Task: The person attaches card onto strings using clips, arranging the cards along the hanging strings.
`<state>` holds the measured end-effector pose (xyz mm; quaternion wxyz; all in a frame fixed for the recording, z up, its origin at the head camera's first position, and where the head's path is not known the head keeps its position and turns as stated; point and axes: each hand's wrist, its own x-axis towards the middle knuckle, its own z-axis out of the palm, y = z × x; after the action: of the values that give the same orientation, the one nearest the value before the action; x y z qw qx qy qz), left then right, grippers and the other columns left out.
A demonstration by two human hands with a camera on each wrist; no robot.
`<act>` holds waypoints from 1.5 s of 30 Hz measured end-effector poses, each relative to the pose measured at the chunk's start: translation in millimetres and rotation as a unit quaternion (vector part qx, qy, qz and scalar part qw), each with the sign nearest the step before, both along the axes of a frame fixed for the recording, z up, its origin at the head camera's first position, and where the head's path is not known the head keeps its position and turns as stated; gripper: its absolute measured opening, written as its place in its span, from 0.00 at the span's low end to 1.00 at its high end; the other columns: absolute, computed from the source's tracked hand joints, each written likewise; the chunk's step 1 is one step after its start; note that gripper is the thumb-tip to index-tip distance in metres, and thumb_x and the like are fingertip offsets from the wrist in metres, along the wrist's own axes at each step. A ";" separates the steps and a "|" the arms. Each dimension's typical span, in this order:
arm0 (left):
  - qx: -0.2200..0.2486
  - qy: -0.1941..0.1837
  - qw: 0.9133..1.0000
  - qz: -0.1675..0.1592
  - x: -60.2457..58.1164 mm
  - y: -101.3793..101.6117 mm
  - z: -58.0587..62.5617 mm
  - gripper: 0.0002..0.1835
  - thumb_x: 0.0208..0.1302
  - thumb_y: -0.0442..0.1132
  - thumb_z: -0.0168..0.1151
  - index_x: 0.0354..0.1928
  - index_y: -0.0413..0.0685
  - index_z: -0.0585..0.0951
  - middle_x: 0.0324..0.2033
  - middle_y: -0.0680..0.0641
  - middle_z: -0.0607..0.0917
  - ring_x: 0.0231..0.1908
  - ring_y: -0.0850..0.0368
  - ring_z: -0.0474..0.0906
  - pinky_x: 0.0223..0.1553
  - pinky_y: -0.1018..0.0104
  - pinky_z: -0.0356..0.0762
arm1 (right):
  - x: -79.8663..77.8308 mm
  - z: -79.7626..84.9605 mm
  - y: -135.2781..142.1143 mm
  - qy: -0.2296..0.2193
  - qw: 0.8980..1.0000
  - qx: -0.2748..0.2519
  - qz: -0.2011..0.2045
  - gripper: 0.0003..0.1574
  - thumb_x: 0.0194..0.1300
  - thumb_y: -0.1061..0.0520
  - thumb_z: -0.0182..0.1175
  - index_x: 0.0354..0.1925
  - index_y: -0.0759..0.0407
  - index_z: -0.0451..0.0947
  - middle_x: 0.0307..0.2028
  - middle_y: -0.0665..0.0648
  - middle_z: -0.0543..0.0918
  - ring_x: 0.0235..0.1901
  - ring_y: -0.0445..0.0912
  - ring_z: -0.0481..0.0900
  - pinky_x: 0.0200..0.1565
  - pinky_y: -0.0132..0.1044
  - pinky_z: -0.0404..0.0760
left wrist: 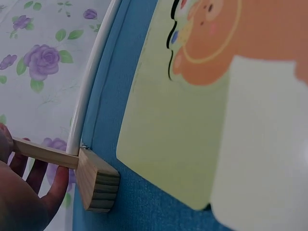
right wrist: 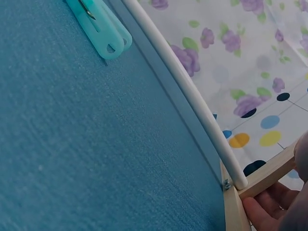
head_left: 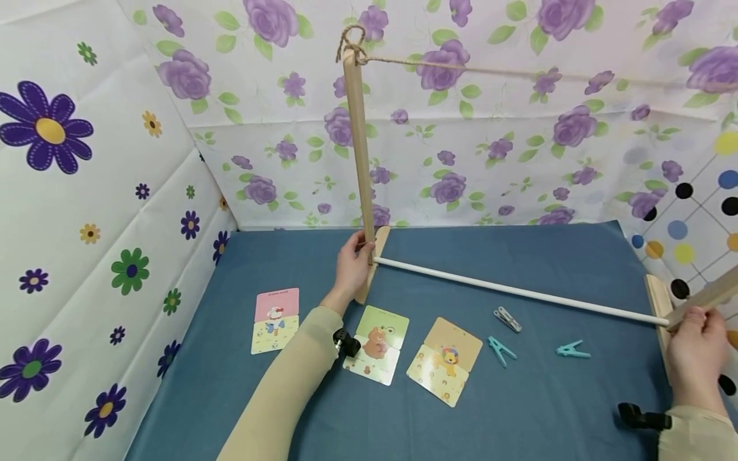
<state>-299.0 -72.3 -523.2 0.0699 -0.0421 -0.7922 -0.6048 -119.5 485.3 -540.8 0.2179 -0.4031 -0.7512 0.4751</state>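
A frame of two wooden posts joined low by a white rod (head_left: 513, 290) stands on the blue cloth. My left hand (head_left: 352, 266) grips the left post (head_left: 359, 141) just above its wooden foot (head_left: 363, 292), fingers curled behind it in the left wrist view. Twine (head_left: 438, 64) is tied round that post's top and runs off to the right. At the far right, my right hand (head_left: 697, 352) holds the right post (head_left: 712, 288) low down, close to its foot (head_left: 658, 298) and the rod's end. The right post's top is out of view.
Three cartoon cards, pink (head_left: 275, 320), green (head_left: 377, 346) and orange (head_left: 445, 362), lie near my left forearm. In front of the rod are a grey clothespin (head_left: 507, 319) and two teal ones, left (head_left: 501, 351) and right (head_left: 573, 350). Flowered sheets (head_left: 288, 179) hang behind.
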 end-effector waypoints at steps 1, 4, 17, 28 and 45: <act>-0.001 0.000 1.000 0.000 0.0 -0.4 0.4 0.20 0.84 0.41 0.58 0.71 0.47 0.79 0.59 0.42 0.83 0.59 0.44 0.80 0.53 0.47 0.84 | -0.4 0.3 -0.2 0.001 1.000 0.002 -0.001 0.35 0.89 0.41 0.30 0.86 0.46 0.54 0.82 0.61 0.59 0.78 0.44 0.58 0.78 0.44 0.59; -0.001 -0.002 1.000 -0.001 -0.2 -1.7 1.4 0.20 0.84 0.41 0.58 0.71 0.47 0.79 0.59 0.42 0.83 0.60 0.44 0.80 0.54 0.47 0.83 | -1.5 1.6 -0.5 0.004 1.000 0.007 0.000 0.36 0.89 0.42 0.30 0.86 0.49 0.54 0.82 0.61 0.59 0.78 0.44 0.58 0.78 0.43 0.59; -0.003 -0.007 1.000 0.000 0.8 -4.6 7.1 0.18 0.83 0.41 0.59 0.69 0.47 0.81 0.58 0.42 0.84 0.58 0.44 0.81 0.55 0.47 0.83 | 1.5 10.8 -7.7 -0.007 0.998 -0.057 0.006 0.34 0.89 0.40 0.31 0.86 0.34 0.50 0.84 0.54 0.55 0.77 0.42 0.58 0.78 0.47 0.59; 0.007 -0.002 1.000 0.002 2.2 -9.8 3.9 0.19 0.83 0.41 0.60 0.69 0.47 0.80 0.59 0.42 0.83 0.58 0.45 0.80 0.55 0.46 0.83 | -6.3 15.3 -6.4 -0.013 0.998 -0.054 0.013 0.31 0.88 0.38 0.33 0.78 0.37 0.66 0.57 0.43 0.73 0.45 0.34 0.69 0.43 0.26 0.72; 0.008 0.004 1.000 0.025 8.9 -28.8 8.0 0.19 0.82 0.40 0.60 0.69 0.46 0.80 0.59 0.41 0.83 0.59 0.43 0.79 0.54 0.46 0.83 | -27.2 25.4 -12.1 -0.052 0.995 -0.049 0.076 0.37 0.88 0.38 0.29 0.88 0.41 0.47 0.84 0.62 0.54 0.80 0.54 0.59 0.76 0.55 0.63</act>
<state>-290.1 -101.1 -515.2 0.0883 -0.0244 -0.7879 -0.6090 -146.7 473.2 -515.4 0.1220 -0.3793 -0.7656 0.5050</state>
